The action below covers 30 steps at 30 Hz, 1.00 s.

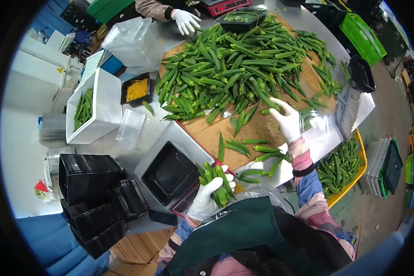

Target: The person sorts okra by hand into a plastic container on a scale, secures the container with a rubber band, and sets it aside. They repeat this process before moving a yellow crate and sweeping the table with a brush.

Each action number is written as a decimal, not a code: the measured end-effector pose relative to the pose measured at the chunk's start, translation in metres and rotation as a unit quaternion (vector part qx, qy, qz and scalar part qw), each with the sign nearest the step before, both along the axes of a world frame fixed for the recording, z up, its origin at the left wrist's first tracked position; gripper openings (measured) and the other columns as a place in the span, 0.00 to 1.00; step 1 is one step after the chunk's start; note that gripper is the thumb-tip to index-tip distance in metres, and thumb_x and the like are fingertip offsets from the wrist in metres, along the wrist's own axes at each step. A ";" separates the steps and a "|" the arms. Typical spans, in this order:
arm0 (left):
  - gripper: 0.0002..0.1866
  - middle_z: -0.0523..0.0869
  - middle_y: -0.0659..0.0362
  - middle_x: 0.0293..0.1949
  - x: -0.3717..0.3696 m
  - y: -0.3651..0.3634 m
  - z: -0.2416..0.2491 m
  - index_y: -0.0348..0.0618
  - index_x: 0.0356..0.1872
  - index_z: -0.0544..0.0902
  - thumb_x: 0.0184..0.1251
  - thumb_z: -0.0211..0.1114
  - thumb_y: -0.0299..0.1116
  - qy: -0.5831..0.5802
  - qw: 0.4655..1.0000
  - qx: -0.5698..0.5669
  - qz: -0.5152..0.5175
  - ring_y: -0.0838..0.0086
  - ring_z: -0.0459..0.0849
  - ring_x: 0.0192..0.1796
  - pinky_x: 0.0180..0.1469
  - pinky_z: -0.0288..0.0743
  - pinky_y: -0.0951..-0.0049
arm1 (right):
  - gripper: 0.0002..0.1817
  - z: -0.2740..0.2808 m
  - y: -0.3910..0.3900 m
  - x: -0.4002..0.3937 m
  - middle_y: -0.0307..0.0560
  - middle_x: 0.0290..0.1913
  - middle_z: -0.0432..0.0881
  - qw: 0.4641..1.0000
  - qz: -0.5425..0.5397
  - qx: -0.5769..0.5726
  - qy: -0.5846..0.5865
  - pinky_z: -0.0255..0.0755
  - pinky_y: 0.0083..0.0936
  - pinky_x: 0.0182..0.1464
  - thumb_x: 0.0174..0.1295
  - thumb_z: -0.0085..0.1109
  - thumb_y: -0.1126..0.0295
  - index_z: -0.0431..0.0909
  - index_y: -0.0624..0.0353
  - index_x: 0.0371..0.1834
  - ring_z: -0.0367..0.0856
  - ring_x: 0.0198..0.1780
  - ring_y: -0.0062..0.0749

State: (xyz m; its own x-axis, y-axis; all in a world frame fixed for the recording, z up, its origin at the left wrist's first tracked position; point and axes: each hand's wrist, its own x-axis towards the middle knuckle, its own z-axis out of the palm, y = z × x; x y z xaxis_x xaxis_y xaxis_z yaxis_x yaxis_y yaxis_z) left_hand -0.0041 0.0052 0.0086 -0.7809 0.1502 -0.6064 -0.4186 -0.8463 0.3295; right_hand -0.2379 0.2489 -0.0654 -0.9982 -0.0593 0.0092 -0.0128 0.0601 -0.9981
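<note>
White-gloved, my left hand (206, 198) is closed around a bunch of okra (214, 179), just past the right edge of an empty black plastic tray (169, 172). That tray rests on a scale (144, 158). My right hand (287, 122), also gloved in white, has its thumb and fingers on the end of one long okra pod (262, 94) at the near edge of a large okra pile (234, 60). The pile lies on brown cardboard (262, 131). Several loose pods (238, 147) are scattered between my two hands.
Stacked black trays (89, 179) stand at the left, near a white foam box (103, 110) holding okra. A tray of yellow bands (137, 89) sits beside it. Across the table is another person's gloved hand (185, 21). A yellow crate (361, 170) of okra stands at lower right.
</note>
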 end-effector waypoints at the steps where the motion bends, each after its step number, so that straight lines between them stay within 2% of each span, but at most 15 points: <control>1: 0.30 0.84 0.51 0.51 0.000 0.001 0.000 0.37 0.70 0.69 0.70 0.67 0.31 0.000 1.000 0.001 0.000 0.64 0.86 0.51 0.60 0.81 0.63 | 0.20 0.002 0.000 0.011 0.41 0.53 0.87 1.000 0.010 -0.004 -0.009 0.74 0.19 0.57 0.63 0.67 0.76 0.83 0.64 0.59 0.81 0.51 0.20; 4: 0.31 0.83 0.50 0.53 0.000 0.001 0.002 0.38 0.71 0.68 0.70 0.67 0.33 0.014 1.000 0.001 0.002 0.64 0.84 0.54 0.61 0.79 0.62 | 0.20 0.022 -0.007 0.042 0.41 0.54 0.86 0.998 0.042 0.024 -0.030 0.74 0.20 0.56 0.65 0.67 0.73 0.83 0.61 0.61 0.81 0.51 0.20; 5: 0.31 0.82 0.52 0.56 0.000 -0.001 0.001 0.40 0.72 0.67 0.71 0.66 0.35 0.030 1.000 -0.001 -0.001 0.65 0.84 0.54 0.61 0.79 0.61 | 0.19 0.034 -0.012 0.052 0.38 0.52 0.86 0.998 0.051 0.033 -0.023 0.74 0.16 0.51 0.66 0.66 0.76 0.82 0.62 0.61 0.79 0.47 0.16; 7: 0.32 0.80 0.52 0.61 -0.002 -0.005 0.000 0.43 0.75 0.65 0.73 0.64 0.37 0.064 0.998 -0.011 0.006 0.65 0.84 0.54 0.61 0.78 0.61 | 0.20 0.047 -0.019 0.067 0.37 0.51 0.86 0.994 0.091 0.049 -0.029 0.74 0.16 0.51 0.66 0.66 0.75 0.83 0.59 0.61 0.79 0.48 0.16; 8: 0.33 0.76 0.49 0.68 -0.005 -0.003 0.008 0.43 0.76 0.64 0.74 0.63 0.38 0.068 0.997 -0.021 0.022 0.65 0.84 0.54 0.61 0.79 0.61 | 0.19 0.051 -0.025 0.074 0.38 0.50 0.86 0.992 0.110 0.036 -0.045 0.74 0.18 0.52 0.66 0.66 0.75 0.83 0.60 0.61 0.80 0.48 0.18; 11: 0.35 0.65 0.45 0.76 -0.015 -0.006 0.016 0.44 0.78 0.60 0.73 0.61 0.37 0.123 0.991 -0.024 0.043 0.64 0.84 0.56 0.63 0.78 0.60 | 0.19 0.057 -0.044 0.094 0.41 0.47 0.85 0.987 0.149 0.043 0.040 0.73 0.18 0.49 0.66 0.65 0.74 0.83 0.58 0.61 0.79 0.44 0.20; 12: 0.32 0.69 0.47 0.73 -0.018 -0.007 0.022 0.42 0.74 0.64 0.72 0.64 0.33 0.123 0.990 0.007 0.069 0.62 0.85 0.55 0.60 0.80 0.58 | 0.19 0.058 -0.050 0.101 0.42 0.46 0.85 0.985 0.172 0.024 0.022 0.72 0.18 0.48 0.65 0.66 0.74 0.83 0.58 0.60 0.78 0.43 0.20; 14: 0.32 0.71 0.48 0.72 -0.018 -0.011 0.022 0.41 0.74 0.65 0.71 0.65 0.32 0.109 0.990 -0.035 0.084 0.61 0.86 0.56 0.59 0.82 0.58 | 0.19 0.057 -0.060 0.112 0.41 0.46 0.84 0.975 0.217 0.028 0.038 0.72 0.19 0.47 0.65 0.66 0.74 0.84 0.59 0.59 0.78 0.42 0.20; 18: 0.32 0.73 0.51 0.71 -0.022 -0.009 0.031 0.39 0.73 0.66 0.70 0.66 0.30 0.154 0.981 -0.064 0.098 0.65 0.87 0.54 0.59 0.83 0.61 | 0.18 0.058 -0.074 0.125 0.41 0.44 0.82 0.957 0.281 0.016 0.073 0.73 0.21 0.48 0.64 0.67 0.74 0.85 0.60 0.58 0.79 0.43 0.24; 19: 0.31 0.73 0.51 0.71 -0.021 -0.009 0.031 0.40 0.73 0.66 0.70 0.66 0.29 0.156 0.980 -0.067 0.100 0.65 0.87 0.53 0.59 0.83 0.62 | 0.17 0.067 -0.075 0.128 0.44 0.46 0.84 0.960 0.277 0.024 0.034 0.75 0.22 0.50 0.64 0.66 0.75 0.86 0.60 0.56 0.81 0.45 0.26; 22: 0.31 0.74 0.52 0.71 -0.019 -0.009 0.033 0.41 0.72 0.66 0.71 0.66 0.28 0.157 0.980 -0.064 0.106 0.67 0.87 0.52 0.59 0.83 0.63 | 0.15 0.059 -0.080 0.136 0.47 0.48 0.86 0.973 0.214 -0.051 0.066 0.77 0.23 0.51 0.64 0.65 0.77 0.86 0.61 0.54 0.83 0.49 0.27; 25: 0.30 0.74 0.53 0.70 -0.019 -0.006 0.034 0.42 0.72 0.67 0.71 0.66 0.27 0.149 0.980 -0.045 0.121 0.68 0.86 0.53 0.60 0.83 0.64 | 0.12 0.059 -0.082 0.136 0.50 0.50 0.88 0.982 0.172 -0.057 0.053 0.79 0.24 0.51 0.67 0.63 0.76 0.86 0.66 0.51 0.86 0.50 0.29; 29: 0.30 0.74 0.52 0.70 -0.019 -0.007 0.032 0.43 0.72 0.67 0.71 0.66 0.28 0.141 0.979 -0.045 0.137 0.68 0.85 0.53 0.60 0.82 0.63 | 0.10 0.062 -0.064 0.127 0.52 0.49 0.88 0.975 0.098 -0.162 -0.114 0.80 0.26 0.51 0.74 0.57 0.72 0.83 0.69 0.47 0.89 0.45 0.31; 30: 0.30 0.74 0.52 0.70 -0.018 -0.008 0.030 0.43 0.72 0.67 0.71 0.66 0.28 0.140 0.979 -0.047 0.140 0.68 0.85 0.53 0.61 0.82 0.63 | 0.10 0.061 -0.055 0.123 0.54 0.48 0.88 0.979 0.105 -0.137 -0.113 0.80 0.26 0.50 0.74 0.56 0.72 0.82 0.70 0.47 0.88 0.47 0.30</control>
